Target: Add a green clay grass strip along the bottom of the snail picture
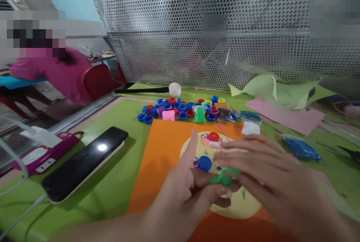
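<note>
On my feed, the left hand (184, 187) pinches a lumpy, bright green piece (223, 179). The right hand (277, 176) has fingers loosely extended; blur hides from me whether they grip it.

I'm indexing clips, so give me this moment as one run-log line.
left hand: holds green piece | right hand: close beside, contact unclear | underneath: orange sheet, cream shape | beyond: bottle caps

Looks like a craft room or classroom, bright bottle caps (182, 106), small clay bags (200, 115), orange paper (152, 159), someone in pink (62, 67) at another table (19, 81)
</note>
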{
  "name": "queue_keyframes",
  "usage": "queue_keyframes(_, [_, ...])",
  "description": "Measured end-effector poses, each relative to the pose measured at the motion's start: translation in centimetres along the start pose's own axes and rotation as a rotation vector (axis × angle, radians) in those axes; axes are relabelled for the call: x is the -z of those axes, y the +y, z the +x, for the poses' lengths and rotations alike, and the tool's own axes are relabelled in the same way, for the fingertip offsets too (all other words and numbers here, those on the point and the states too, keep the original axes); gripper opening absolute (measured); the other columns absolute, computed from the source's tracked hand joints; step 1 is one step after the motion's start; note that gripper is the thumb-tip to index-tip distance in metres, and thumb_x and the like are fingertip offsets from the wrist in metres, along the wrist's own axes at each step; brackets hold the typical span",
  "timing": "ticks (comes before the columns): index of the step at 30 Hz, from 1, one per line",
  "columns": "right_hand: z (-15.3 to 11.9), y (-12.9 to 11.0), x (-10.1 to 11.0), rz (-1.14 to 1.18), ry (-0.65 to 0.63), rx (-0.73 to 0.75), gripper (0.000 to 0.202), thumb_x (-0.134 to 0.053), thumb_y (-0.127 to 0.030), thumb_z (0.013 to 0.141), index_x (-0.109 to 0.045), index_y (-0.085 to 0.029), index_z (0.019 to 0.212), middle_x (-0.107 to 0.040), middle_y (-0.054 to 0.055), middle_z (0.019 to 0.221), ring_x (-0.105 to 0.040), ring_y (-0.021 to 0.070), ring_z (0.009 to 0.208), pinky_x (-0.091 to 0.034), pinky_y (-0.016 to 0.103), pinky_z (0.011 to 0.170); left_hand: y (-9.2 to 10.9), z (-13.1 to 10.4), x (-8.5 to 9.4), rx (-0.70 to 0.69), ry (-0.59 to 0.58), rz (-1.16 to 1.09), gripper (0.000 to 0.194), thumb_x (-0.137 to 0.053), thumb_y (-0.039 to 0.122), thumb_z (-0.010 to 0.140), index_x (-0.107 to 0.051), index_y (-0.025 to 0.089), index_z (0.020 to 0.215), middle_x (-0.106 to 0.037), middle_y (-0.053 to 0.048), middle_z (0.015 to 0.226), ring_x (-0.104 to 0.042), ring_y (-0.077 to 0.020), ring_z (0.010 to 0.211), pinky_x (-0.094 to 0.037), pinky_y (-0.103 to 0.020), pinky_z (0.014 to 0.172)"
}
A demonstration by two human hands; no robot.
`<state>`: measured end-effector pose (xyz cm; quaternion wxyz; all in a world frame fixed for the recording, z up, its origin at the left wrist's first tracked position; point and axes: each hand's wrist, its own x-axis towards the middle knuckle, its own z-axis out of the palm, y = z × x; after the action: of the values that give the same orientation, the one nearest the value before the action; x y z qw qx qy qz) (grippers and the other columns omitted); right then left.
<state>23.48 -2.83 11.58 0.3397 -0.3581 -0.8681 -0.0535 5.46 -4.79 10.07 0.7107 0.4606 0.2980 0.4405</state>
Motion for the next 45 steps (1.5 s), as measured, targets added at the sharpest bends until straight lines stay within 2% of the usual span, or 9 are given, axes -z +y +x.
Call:
queue_keyframes(3, [0.6, 0.5, 1.0, -0.116, 0.103, -0.09, 0.019, -0.043, -0.024, 0.091, -0.059, -0.027, 0.101, -0.069, 0.001, 0.103, -0.063, 0.0241, 0.098, -0.047, 0.044, 0.085, -0.2, -0.3, 0.2, -0.042, -0.021, -0.038, 0.09, -0.059, 0.03, 0.087, 0.012, 0.032, 0.142, -0.073, 0.0, 0.097, -0.065, -0.016, 0.099, -0.053, -0.029, 0.085])
queue_keyframes(6, [0.7, 0.3, 0.8, -0.069, 0.082, -0.084, 0.024, -0.045, -0.028, 0.089, -0.056, -0.021, 0.109, -0.067, 0.006, 0.106, -0.063, 0.0228, 0.097, -0.052, 0.037, 0.079, -0.3, -0.4, 0.3, -0.122, -0.144, -0.144, 0.096, -0.063, 0.023, 0.085, 0.014, 0.038, 0.14, -0.064, 0.0, 0.119, -0.061, -0.0134, 0.106, -0.048, -0.028, 0.094])
queue_keyframes(11, [-0.2, -1.1, -1.1, 0.194, 0.014, 0.029, 0.02, -0.054, -0.021, 0.085, -0.057, -0.024, 0.104, -0.07, -0.004, 0.097, -0.064, 0.0147, 0.091, -0.043, 0.032, 0.09, 0.1, -0.3, 0.3, -0.052, -0.107, -0.013, 0.103, -0.065, 0.004, 0.077, 0.01, 0.031, 0.142, -0.075, 0.005, 0.081, -0.07, -0.0102, 0.075, -0.053, -0.021, 0.075])
queue_keyframes(17, [0.2, -0.6, -0.3, 0.116, -0.002, -0.047, 0.02, -0.043, -0.016, 0.089, -0.06, -0.023, 0.097, -0.07, -0.001, 0.098, -0.064, 0.0158, 0.093, -0.044, 0.035, 0.085, -0.3, -0.8, 0.9, -0.146, 0.057, 0.433, 0.09, -0.059, 0.03, 0.086, 0.01, 0.022, 0.144, -0.075, 0.0, 0.081, -0.069, -0.0162, 0.076, -0.051, -0.028, 0.076])
queue_keyframes(22, [0.5, 0.5, 0.5, -0.088, -0.009, -0.145, 0.033, -0.04, -0.03, 0.093, -0.052, -0.017, 0.121, -0.065, 0.01, 0.108, -0.062, 0.0231, 0.099, -0.054, 0.039, 0.074, -0.3, -0.7, 0.7, -0.123, -0.002, 0.176, 0.106, -0.068, 0.019, 0.079, 0.018, 0.03, 0.141, -0.071, 0.001, 0.101, -0.065, -0.0164, 0.098, -0.049, -0.029, 0.091])
queue_keyframes(30, [-0.7, -0.2, -0.9, 0.303, -0.121, -0.082, 0.027, -0.053, -0.019, 0.088, -0.056, -0.022, 0.114, -0.064, 0.0, 0.111, -0.061, 0.0097, 0.099, -0.049, 0.015, 0.086, -0.6, -0.3, 0.4, -0.007, -0.033, 0.005, 0.107, -0.063, 0.005, 0.078, 0.02, 0.032, 0.139, -0.071, 0.008, 0.087, -0.067, -0.0092, 0.082, -0.052, -0.022, 0.081])
queue_keyframes(33, [-1.3, 0.3, -0.9, 0.269, -0.163, -0.03, 0.038, -0.049, -0.011, 0.089, -0.05, -0.027, 0.123, -0.054, -0.004, 0.128, -0.053, 0.0087, 0.113, -0.041, 0.016, 0.097, -0.5, -0.1, 0.2, 0.063, -0.015, -0.112, 0.101, -0.065, 0.007, 0.077, 0.01, 0.031, 0.139, -0.069, 0.008, 0.086, -0.065, -0.0077, 0.086, -0.049, -0.02, 0.08])
queue_keyframes(38, [-1.6, -0.2, -1.4, 0.221, -0.25, 0.041, 0.068, -0.033, 0.0, 0.085, -0.011, -0.021, 0.145, -0.03, -0.002, 0.145, -0.031, 0.0107, 0.13, -0.028, 0.023, 0.106, -0.6, 0.3, 0.1, 0.056, -0.078, -0.189, 0.079, -0.067, 0.019, 0.08, -0.012, 0.025, 0.136, -0.067, -0.003, 0.105, -0.06, -0.0159, 0.106, -0.044, -0.032, 0.094])
queue_keyframes(45, [-1.0, -0.9, -1.1, 0.238, -0.323, 0.116, 0.066, -0.036, -0.004, 0.088, -0.006, -0.014, 0.146, -0.03, 0.009, 0.144, -0.029, 0.0166, 0.131, -0.027, 0.033, 0.108, -0.6, 0.2, 0.7, 0.025, -0.115, -0.199, 0.046, -0.063, 0.029, 0.085, -0.044, 0.025, 0.126, -0.057, -0.007, 0.128, -0.046, -0.022, 0.125, -0.038, -0.038, 0.105])
